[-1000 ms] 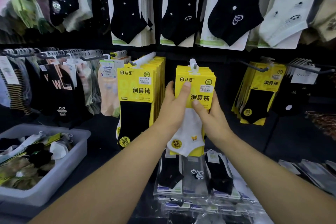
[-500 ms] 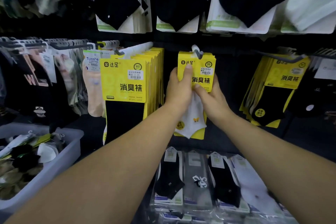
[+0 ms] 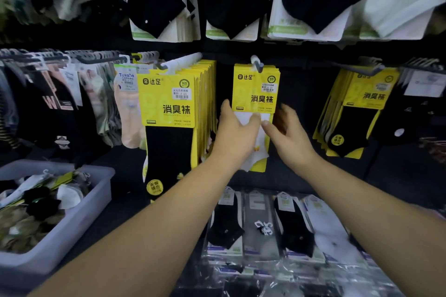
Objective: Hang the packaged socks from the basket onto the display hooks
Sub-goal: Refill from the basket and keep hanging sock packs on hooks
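Both hands have slid down from the yellow header of the sock pack [image 3: 255, 89] to the white sock below it, and the right one has let go. The pack hangs from the display hook [image 3: 257, 65], whose tip pokes out through the top of the card, with a few like packs behind it. The left hand [image 3: 235, 132] is released: its fingers lie fairly straight across the front of the white sock, and its thumb stands up in the narrow dark gap beside the card's left edge, apart from it. The right hand [image 3: 288, 134] is opened, fingers spread and blurred, index tip just at the sock's right edge.

That narrow gap is all that separates the pack from the thick stack of black-sock packs [image 3: 166, 108] on the left. To the right a wider bare dark panel runs to the next yellow group [image 3: 362, 103]. Above the hook, a dark strip lies under the bottom edges of the upper row of cards [image 3: 231, 34]. Below, flat wrapped socks [image 3: 260, 226] lie under both forearms. The basket [image 3: 96, 202] sits at lower left with loose socks in it, well apart from the hands.
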{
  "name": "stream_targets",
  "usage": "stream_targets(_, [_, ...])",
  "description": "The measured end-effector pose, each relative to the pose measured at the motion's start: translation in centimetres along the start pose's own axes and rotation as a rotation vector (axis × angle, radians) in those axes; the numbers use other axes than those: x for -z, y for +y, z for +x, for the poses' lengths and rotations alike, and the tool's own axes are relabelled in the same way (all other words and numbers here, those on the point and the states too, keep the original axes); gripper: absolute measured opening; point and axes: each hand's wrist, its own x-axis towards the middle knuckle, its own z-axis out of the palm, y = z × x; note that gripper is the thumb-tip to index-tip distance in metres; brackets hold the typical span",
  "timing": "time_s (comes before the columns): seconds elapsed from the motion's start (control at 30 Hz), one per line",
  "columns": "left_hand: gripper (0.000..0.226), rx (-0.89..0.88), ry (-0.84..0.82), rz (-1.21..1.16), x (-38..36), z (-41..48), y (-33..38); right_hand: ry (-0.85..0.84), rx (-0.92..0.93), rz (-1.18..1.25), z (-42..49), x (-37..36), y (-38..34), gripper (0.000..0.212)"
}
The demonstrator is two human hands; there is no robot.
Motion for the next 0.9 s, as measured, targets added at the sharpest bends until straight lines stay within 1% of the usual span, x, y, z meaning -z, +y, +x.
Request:
stream_targets(0.03, [0.068, -0.015, -0.012, 0.001, 0.3, -1.8, -0.2, -0.005, -0.022, -0.03, -1.2, 0.5, 0.1, 0.066])
stream_targets(0.07, [0.058, -0.043, -0.022, -0.002, 0.7, -3.6, -0.6, -0.005, -0.042, -0.072, -2.5, 1.0, 0.2, 0.061])
stream_targets(0.1, [0.047, -0.063, -0.034, 0.023, 1.1, -5.6, -0.9, -0.006, -0.059, -0.104, -4.0, 1.6, 0.4, 0.051])
stream_targets(0.13, [0.043, -0.081, -0.042, 0.066, 1.5, -7.5, -1.4, -0.012, -0.071, -0.131, -5.7, 2.1, 0.5, 0.035])
stream_targets(0.17, [0.045, -0.078, -0.054, 0.11, 1.9, -9.4, -2.1, -0.03, -0.092, -0.156, -7.7, 2.7, 0.7, 0.017])
stream_targets(0.2, [0.048, -0.047, -0.069, 0.132, 2.5, -11.1, -2.9, -0.058, -0.11, -0.18, -9.8, 3.1, 0.8, 0.007])
stream_targets(0.23, [0.046, 0.001, -0.094, 0.136, 3.1, -12.8, -3.6, -0.092, -0.127, -0.207, -12.1, 3.5, 1.1, 0.01])
stream_targets(0.33, [0.018, 0.156, -0.21, 0.164, 5.0, -18.0, -6.6, -0.241, -0.227, -0.26, -18.9, 3.9, 1.8, 0.016])
stream_targets(0.43, [0.011, 0.283, -0.327, 0.341, 6.6, -23.4, -11.0, -0.429, -0.319, -0.303, -25.8, 3.0, 3.1, 0.02])
stream_targets(0.47, [0.011, 0.318, -0.357, 0.403, 7.1, -25.3, -12.6, -0.496, -0.344, -0.331, -28.0, 2.5, 3.8, 0.018])
stream_targets(0.53, [0.014, 0.403, -0.401, 0.512, 8.2, -29.0, -15.8, -0.626, -0.405, -0.383, -32.4, 1.4, 5.8, 0.007])
stream_targets(0.57, [0.019, 0.422, -0.406, 0.58, 8.7, -30.8, -17.3, -0.687, -0.437, -0.409, -34.5, 0.6, 6.8, 0.004])
stream_targets(0.63, [0.039, 0.45, -0.382, 0.742, 10.0, -34.0, -19.7, -0.777, -0.496, -0.421, -38.2, -1.1, 8.6, 0.006])
stream_targets(0.67, [0.047, 0.469, -0.349, 0.787, 10.6, -35.2, -20.7, -0.805, -0.518, -0.421, -39.7, -1.9, 9.5, 0.007])
stream_targets(0.73, [0.052, 0.534, -0.283, 0.787, 11.8, -37.0, -22.3, -0.884, -0.543, -0.454, -41.7, -3.6, 11.0, 0.012])
stream_targets(0.8, [0.05, 0.616, -0.236, 0.745, 12.8, -38.1, -23.8, -0.931, -0.501, -0.53, -42.7, -5.2, 12.7, 0.026])
stream_targets(0.9, [0.047, 0.691, -0.209, 0.637, 13.7, -39.6, -25.9, -0.853, -0.354, -0.719, -42.1, -6.8, 15.0, 0.041])
